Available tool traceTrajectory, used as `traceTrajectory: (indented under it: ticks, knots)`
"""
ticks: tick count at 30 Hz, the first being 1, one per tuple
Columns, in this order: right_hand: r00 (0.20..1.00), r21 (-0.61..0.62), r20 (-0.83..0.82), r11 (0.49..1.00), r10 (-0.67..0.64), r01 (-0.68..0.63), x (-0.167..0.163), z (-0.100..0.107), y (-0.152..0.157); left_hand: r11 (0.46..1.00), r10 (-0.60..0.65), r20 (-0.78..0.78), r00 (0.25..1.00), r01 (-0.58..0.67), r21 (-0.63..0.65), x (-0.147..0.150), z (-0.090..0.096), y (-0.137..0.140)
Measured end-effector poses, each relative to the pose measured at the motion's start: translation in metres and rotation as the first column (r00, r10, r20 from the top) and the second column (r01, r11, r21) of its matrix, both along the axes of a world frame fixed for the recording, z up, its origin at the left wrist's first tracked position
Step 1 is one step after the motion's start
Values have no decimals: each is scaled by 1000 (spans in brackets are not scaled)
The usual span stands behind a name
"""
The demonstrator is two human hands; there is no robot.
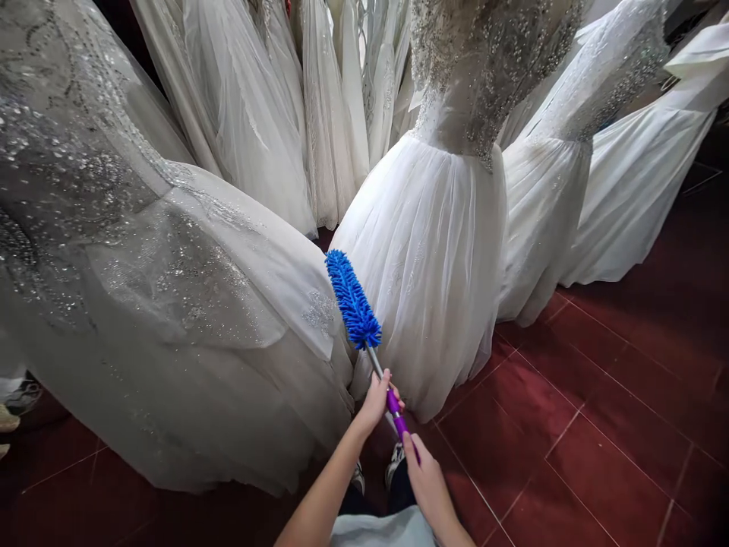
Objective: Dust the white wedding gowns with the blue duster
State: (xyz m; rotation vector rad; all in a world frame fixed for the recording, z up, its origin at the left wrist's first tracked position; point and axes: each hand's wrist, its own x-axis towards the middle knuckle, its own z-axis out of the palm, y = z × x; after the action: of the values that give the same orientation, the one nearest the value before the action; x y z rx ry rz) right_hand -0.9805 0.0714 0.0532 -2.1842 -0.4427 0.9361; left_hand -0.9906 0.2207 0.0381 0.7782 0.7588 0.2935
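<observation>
- Blue, soft-looking strands cover the head of the duster (351, 300), which points up and away from the person, in front of the place where two skirts meet; whether it touches either fabric, I cannot tell.
- Below the head runs a silver metal shaft (373, 360), then a purple handle (394, 405) with a silver band partway down.
- The left hand (377, 401) is closed around the duster where the shaft meets the handle.
- The right hand (424, 472) is wrapped around the lower end of the handle, nearer the body.
- To the left spreads a beaded gown (199, 304), its glittering pattern running from the bodice down over the wide skirt.
- Just right of the duster stands a white gown (436, 273) with a sequinned bodice and a gathered skirt.
- Beyond it on the right are a third gown (538, 220) and a plain-skirted gown (632, 194).
- More pale dresses (244, 106) hang close together behind.
- Dark red tiles (609, 463) with pale joints cover the floor, and white-patterned shoes (395, 460) show below the hands.
</observation>
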Motion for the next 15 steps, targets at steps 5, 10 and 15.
traceTrajectory:
  ticks: [5, 10, 15]
  knots:
    - [993, 177, 114, 984, -21, 0, 49, 49, 6, 998, -5, 262, 965, -11, 62, 54, 78, 10]
    - [988, 222, 151, 975, -28, -6, 110, 53, 55, 983, 51, 260, 964, -95, 157, 126, 90, 52]
    - [996, 42, 27, 995, 90, -91, 155, -19, 38, 976, 2, -31, 1000, -9, -216, 155, -5, 37]
